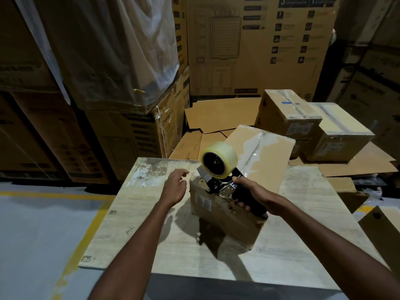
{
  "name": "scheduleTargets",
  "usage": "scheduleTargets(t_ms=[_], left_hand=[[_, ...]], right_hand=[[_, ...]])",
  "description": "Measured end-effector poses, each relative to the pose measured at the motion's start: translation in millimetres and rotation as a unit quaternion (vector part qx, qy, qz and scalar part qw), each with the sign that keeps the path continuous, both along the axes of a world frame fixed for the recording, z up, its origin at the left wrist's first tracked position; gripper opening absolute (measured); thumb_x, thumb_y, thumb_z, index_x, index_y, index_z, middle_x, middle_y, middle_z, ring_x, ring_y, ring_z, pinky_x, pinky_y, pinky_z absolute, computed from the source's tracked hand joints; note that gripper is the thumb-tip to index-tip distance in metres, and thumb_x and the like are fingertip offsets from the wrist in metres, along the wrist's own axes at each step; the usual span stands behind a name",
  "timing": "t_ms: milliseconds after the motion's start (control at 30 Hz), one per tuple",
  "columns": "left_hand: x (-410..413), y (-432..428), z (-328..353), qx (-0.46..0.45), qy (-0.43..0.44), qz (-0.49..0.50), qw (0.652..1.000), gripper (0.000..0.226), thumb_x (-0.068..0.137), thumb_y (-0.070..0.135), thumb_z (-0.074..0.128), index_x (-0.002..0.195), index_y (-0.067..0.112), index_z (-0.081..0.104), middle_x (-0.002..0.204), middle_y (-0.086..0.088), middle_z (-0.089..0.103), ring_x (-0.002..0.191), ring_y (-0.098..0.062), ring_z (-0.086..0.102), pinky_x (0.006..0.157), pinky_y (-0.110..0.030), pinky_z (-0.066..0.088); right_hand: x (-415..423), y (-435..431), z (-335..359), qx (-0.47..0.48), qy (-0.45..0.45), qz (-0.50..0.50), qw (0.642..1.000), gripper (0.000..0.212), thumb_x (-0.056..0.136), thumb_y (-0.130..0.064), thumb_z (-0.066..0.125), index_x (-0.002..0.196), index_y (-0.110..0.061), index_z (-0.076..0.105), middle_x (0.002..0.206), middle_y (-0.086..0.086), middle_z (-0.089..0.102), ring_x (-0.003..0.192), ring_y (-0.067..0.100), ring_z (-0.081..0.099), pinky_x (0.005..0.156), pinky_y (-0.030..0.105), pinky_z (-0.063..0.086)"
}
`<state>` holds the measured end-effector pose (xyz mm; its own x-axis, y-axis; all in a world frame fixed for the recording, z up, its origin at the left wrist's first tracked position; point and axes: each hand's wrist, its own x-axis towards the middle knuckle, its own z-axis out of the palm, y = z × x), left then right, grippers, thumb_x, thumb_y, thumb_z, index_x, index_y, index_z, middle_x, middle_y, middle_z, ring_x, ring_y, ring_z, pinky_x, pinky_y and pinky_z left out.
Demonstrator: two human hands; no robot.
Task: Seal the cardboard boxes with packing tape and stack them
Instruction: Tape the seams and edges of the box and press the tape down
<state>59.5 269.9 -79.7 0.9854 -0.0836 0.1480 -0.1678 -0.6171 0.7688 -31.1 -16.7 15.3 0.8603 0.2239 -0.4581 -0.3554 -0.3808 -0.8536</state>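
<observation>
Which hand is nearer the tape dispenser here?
Right. The right hand grips the tape dispenser by its black handle. The left hand is open just left of it, beside the cardboard box, holding nothing.

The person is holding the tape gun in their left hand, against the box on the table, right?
Not quite. The head view shows the right hand gripping the tape gun, not the left. The left hand is open, just beside the box. The rest is right: the tape gun is against the box on the table.
</observation>
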Motion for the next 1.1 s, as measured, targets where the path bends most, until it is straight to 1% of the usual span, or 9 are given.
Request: scheduleTargets(t_ms=[100, 200, 267, 400, 500, 667, 867, 967, 1100], left_hand=[[-8.8, 10.1, 5.2, 0.173, -0.109, -0.074, 0.976, 0.070, 0.087, -0.009, 0.048, 0.151, 0.019, 0.047, 0.158, 0.001, 0.042, 0.149, -0.016, 0.029, 0.119, -0.033, 0.014], [-15.2, 7.6, 6.1, 0.295, -0.156, -0.161, 0.929, 0.081, 0.086, -0.006, 0.051, 0.161, 0.017, 0.028, 0.169, 0.002, 0.017, 0.157, -0.011, 0.004, 0.125, -0.033, 0.001], [-17.9, 4.8, 3.9, 0.347, -0.146, -0.170, 0.911, 0.081, 0.089, 0.001, 0.053, 0.162, 0.016, 0.020, 0.170, 0.003, 0.007, 0.157, -0.011, -0.005, 0.126, -0.037, -0.002], [-20.7, 5.1, 0.9, 0.374, -0.126, -0.153, 0.906, 0.087, 0.089, 0.007, 0.054, 0.163, 0.022, 0.012, 0.167, 0.010, -0.004, 0.155, -0.010, -0.013, 0.127, -0.044, -0.002], [-21.9, 4.7, 3.8, 0.374, -0.098, -0.139, 0.912, 0.088, 0.091, 0.008, 0.055, 0.163, 0.027, 0.009, 0.163, 0.016, -0.010, 0.155, -0.008, -0.014, 0.126, -0.047, -0.004], [-25.2, -1.5, 11.8, 0.368, -0.072, -0.117, 0.920, 0.087, 0.091, 0.006, 0.056, 0.163, 0.030, 0.013, 0.169, 0.015, 0.004, 0.157, -0.009, -0.007, 0.127, -0.047, -0.004], [-24.4, -2.6, 14.6, 0.379, -0.046, -0.110, 0.918, 0.088, 0.090, 0.004, 0.055, 0.163, 0.033, 0.016, 0.170, 0.016, 0.007, 0.157, -0.008, -0.003, 0.124, -0.045, 0.012], [-20.8, -2.2, 15.5, 0.387, -0.041, -0.106, 0.915, 0.089, 0.089, 0.002, 0.055, 0.163, 0.034, 0.017, 0.169, 0.018, 0.007, 0.157, -0.008, -0.003, 0.124, -0.049, 0.011], [-22.7, -9.1, 18.9, 0.411, -0.038, -0.099, 0.905, 0.085, 0.091, 0.006, 0.055, 0.163, 0.031, 0.017, 0.170, 0.014, 0.009, 0.157, -0.010, -0.003, 0.125, -0.049, 0.006]], right_hand=[[-3.3, -2.5, 8.3, 0.016, 0.008, 0.012, 1.000, 0.070, 0.101, -0.065, 0.041, 0.100, 0.000, 0.067, 0.071, 0.006, 0.066, 0.056, 0.018, 0.058, 0.056, 0.025, 0.048], [-4.8, -7.0, 13.1, 0.020, 0.022, 0.043, 0.999, 0.071, 0.101, -0.065, 0.040, 0.101, 0.000, 0.068, 0.077, 0.010, 0.067, 0.062, 0.020, 0.061, 0.058, 0.027, 0.051], [-3.9, -8.9, 13.6, 0.022, 0.033, 0.058, 0.998, 0.073, 0.101, -0.066, 0.039, 0.104, 0.001, 0.068, 0.083, 0.014, 0.067, 0.066, 0.023, 0.062, 0.061, 0.029, 0.053], [-1.4, -9.7, 15.0, 0.041, 0.045, 0.072, 0.996, 0.075, 0.103, -0.064, 0.036, 0.108, 0.005, 0.065, 0.086, 0.016, 0.067, 0.067, 0.024, 0.064, 0.061, 0.029, 0.055], [-2.7, -6.2, 14.6, 0.030, 0.038, 0.062, 0.997, 0.074, 0.102, -0.067, 0.037, 0.104, 0.002, 0.065, 0.080, 0.011, 0.065, 0.063, 0.021, 0.061, 0.058, 0.027, 0.053], [-8.6, -2.6, 11.7, 0.013, 0.019, 0.048, 0.999, 0.073, 0.099, -0.073, 0.035, 0.093, -0.007, 0.064, 0.073, 0.004, 0.060, 0.057, 0.016, 0.054, 0.052, 0.023, 0.046], [-19.1, -22.9, 8.3, -0.005, 0.023, 0.046, 0.999, 0.074, 0.097, -0.077, 0.035, 0.093, -0.010, 0.066, 0.070, 0.000, 0.057, 0.056, 0.014, 0.050, 0.052, 0.025, 0.042], [-34.1, -50.6, 2.9, -0.001, 0.024, 0.041, 0.999, 0.077, 0.095, -0.079, 0.036, 0.096, -0.008, 0.066, 0.071, 0.001, 0.057, 0.057, 0.015, 0.050, 0.053, 0.028, 0.041], [-58.0, -73.7, 3.5, -0.011, 0.020, 0.032, 0.999, 0.073, 0.097, -0.078, 0.035, 0.088, -0.011, 0.062, 0.070, 0.002, 0.055, 0.053, 0.013, 0.047, 0.046, 0.022, 0.037]])
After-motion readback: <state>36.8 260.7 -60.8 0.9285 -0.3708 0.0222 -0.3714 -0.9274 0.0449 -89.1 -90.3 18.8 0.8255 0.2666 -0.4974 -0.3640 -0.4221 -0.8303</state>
